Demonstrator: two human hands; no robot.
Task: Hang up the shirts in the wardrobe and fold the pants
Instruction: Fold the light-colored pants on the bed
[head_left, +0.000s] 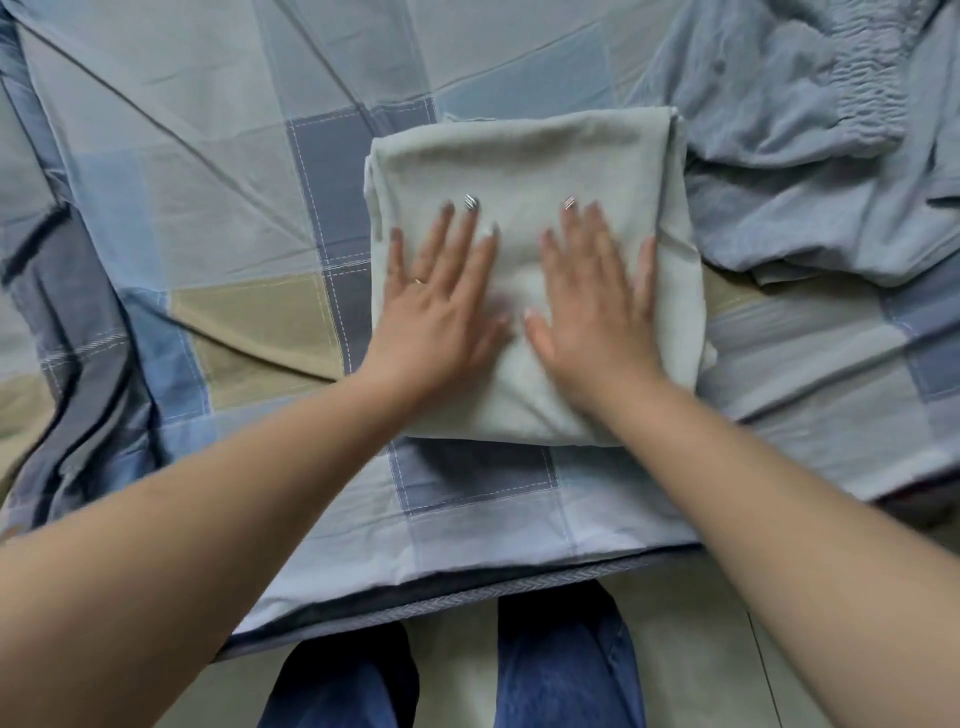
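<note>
Left hand (441, 306) and right hand (592, 306) lie flat, fingers spread, pressing the folded pale pants (530, 156) on the checked bedsheet (208, 156). Crumpled blue garment (810, 156) lies beside.

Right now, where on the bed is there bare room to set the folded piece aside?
Bare bedspread lies left of the folded pants under both hands, and beyond them. The right is crowded by the crumpled blue-grey garment, touching the fold.

Left hand (441, 306), right hand (592, 306) — flat, fingers straight.
</note>
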